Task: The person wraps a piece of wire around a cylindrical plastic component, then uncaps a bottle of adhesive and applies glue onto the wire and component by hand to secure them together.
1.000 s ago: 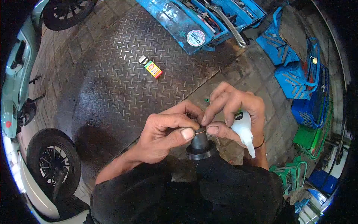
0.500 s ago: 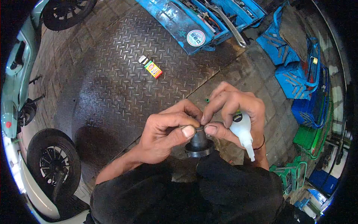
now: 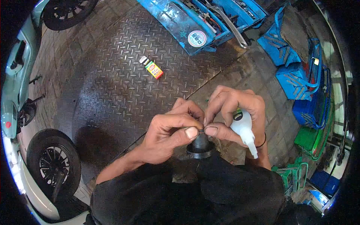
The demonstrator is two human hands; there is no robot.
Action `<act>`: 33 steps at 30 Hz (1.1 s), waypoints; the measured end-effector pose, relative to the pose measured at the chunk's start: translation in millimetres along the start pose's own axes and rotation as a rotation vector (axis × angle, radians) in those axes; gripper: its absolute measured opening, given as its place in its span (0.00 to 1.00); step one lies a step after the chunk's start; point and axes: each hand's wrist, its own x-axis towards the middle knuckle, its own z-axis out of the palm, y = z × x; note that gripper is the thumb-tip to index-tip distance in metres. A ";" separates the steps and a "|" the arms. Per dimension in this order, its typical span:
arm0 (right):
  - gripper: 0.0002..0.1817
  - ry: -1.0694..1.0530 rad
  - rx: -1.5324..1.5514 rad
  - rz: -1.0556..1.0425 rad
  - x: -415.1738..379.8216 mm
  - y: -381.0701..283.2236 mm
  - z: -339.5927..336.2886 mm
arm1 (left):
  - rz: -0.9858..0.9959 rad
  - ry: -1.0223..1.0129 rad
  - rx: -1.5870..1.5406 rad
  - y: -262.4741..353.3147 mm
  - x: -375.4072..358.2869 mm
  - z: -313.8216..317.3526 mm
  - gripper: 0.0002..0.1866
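A black cone-shaped part (image 3: 201, 144) with a wide round rim stands close to my body, narrow end up. My left hand (image 3: 170, 129) is closed, thumb and fingers pinching at its narrow top. From the other side, the thumb and forefinger of my right hand (image 3: 238, 112) pinch at the same spot. A thin band shows between the fingertips; its kind is too small to tell. Tucked in my right palm is a white squeeze bottle (image 3: 243, 125), its nozzle pointing down toward me.
A small yellow and red box (image 3: 153, 70) lies on the metal tread plate (image 3: 123, 86). Ahead is an open blue toolbox (image 3: 176, 22) with a large wrench (image 3: 230, 28) across it. Blue and green toolboxes (image 3: 294, 80) line the right. A wheeled vehicle (image 3: 54, 165) stands left.
Both hands stay at the top of the cone-shaped part with slight finger shifts. My left hand and the bottle in my right hand have moved only a little.
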 end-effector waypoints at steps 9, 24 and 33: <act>0.19 0.046 -0.107 -0.056 0.3 -3.4 6.1 | -0.043 0.028 0.070 0.8 -0.6 -1.0 0.08; 0.18 0.420 0.189 0.409 -8.4 1.3 -0.9 | -0.038 0.050 -0.557 -15.5 -7.0 -0.3 0.17; 0.19 0.128 0.151 0.445 -9.5 -16.4 -0.3 | -0.126 0.037 -0.576 -10.9 -7.5 -1.8 0.19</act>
